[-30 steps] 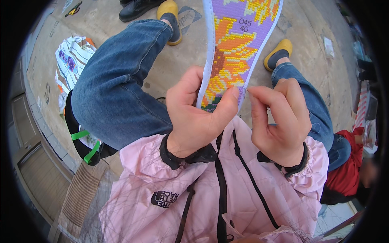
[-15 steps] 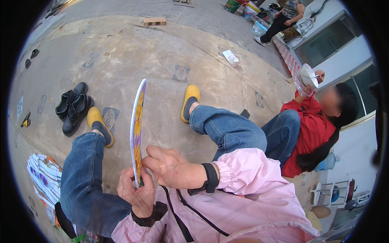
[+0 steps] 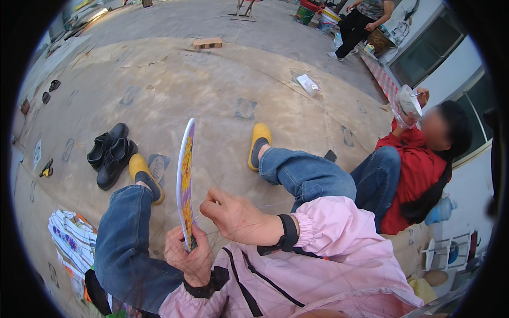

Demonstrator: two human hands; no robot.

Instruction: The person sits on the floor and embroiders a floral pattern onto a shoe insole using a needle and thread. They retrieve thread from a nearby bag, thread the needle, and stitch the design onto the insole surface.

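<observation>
My left hand (image 3: 188,253) pinches the lower end of a long, thin embroidered insole (image 3: 186,180). It stands upright, nearly edge-on, showing a white border and a yellow and purple stitched face. Just right of it, my right hand (image 3: 233,214) is closed, thumb and forefinger pressed together, apart from the insole. Whatever those fingertips hold is too small to make out. A fine pale thread (image 3: 313,192) loops over my right knee, behind that hand. Loose dark hairs cross in front of both wrists.
Black shoes (image 3: 114,159) and yellow-handled scissors (image 3: 46,168) lie left, above a striped cloth (image 3: 71,236). A person in red (image 3: 413,169) sits at right holding a clear container (image 3: 407,105). Farther off are a brick (image 3: 207,43), a white packet (image 3: 307,84) and another person (image 3: 360,24).
My right hand has drawn away from the insole toward the right, opening a gap. The left hand still grips it. The whole view has shifted slightly.
</observation>
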